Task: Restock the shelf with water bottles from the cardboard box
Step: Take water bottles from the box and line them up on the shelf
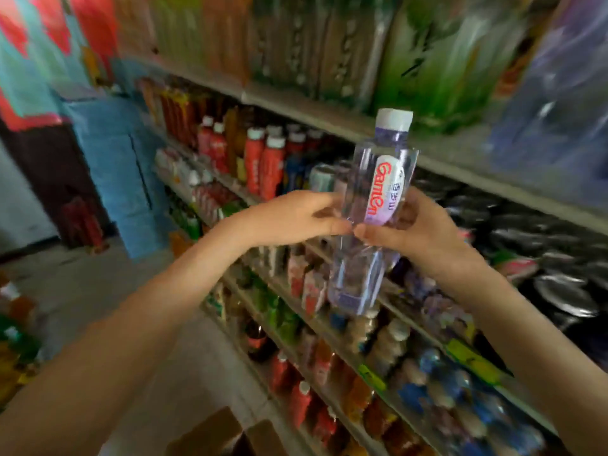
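Box point(227, 434), cardboard, flaps open, at the bottom edge, on a pale grey floor point(197, 353); contents not visible.

Left hand point(291, 218): fingers and thumb curled, pinching the bottle's waist from the left.

Right hand point(419, 232): thumb across the front, fingers wrapped behind, gripping the same waist from the right.

Bottle point(371, 199): clear water, white cap, red-lettered label, nearly upright, held in the air in front of the shelf point(297, 108), touching no board.

Shelf: several tiers running away to the left, packed with blurred drinks.
- Red bottles point(266, 162) with white caps, middle tier, behind the left hand.
- Green packs point(437, 64), top tier.
- Dark wrapped packs point(533, 245), right, behind the right hand.

Loose bottles point(14, 327), left edge, on the floor.

Blue upright panel point(115, 166), far end of the aisle.
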### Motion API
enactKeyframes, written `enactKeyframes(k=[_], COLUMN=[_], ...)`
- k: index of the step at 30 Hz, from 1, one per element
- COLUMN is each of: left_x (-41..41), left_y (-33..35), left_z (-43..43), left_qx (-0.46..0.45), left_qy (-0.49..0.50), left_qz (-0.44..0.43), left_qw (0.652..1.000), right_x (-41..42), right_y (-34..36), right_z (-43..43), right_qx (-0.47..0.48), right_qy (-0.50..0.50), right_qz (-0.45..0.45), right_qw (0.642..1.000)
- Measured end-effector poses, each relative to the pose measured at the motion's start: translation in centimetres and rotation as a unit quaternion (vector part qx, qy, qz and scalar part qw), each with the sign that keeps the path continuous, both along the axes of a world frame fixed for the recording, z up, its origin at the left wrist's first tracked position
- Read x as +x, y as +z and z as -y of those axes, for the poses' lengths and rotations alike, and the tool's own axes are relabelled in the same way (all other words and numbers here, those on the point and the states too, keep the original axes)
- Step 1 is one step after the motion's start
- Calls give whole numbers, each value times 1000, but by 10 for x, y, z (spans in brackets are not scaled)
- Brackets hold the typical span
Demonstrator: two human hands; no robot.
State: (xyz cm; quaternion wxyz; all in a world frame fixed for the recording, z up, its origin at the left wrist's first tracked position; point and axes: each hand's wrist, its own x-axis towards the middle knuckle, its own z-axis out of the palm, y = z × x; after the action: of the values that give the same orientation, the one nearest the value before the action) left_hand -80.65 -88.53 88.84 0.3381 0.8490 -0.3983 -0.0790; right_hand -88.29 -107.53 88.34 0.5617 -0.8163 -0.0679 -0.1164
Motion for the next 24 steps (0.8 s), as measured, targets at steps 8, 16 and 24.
enactKeyframes(k=[8,16,24], left_x=[-43,-73,-96], left_y=[97,151,198], left_z=[94,175,236], left_qx=[-174,-403,-373], left_qy=[-76,-112,-78], left_qz=[147,293,555], left_qw=[971,859,740], right_x=[-68,-138,-190], right_y=[102,159,180], right_z=[58,102,147], right_qx=[32,34,4], right_qy=[-102,-208,-316], right_qz=[139,193,218], right_qw=[985,958,923])
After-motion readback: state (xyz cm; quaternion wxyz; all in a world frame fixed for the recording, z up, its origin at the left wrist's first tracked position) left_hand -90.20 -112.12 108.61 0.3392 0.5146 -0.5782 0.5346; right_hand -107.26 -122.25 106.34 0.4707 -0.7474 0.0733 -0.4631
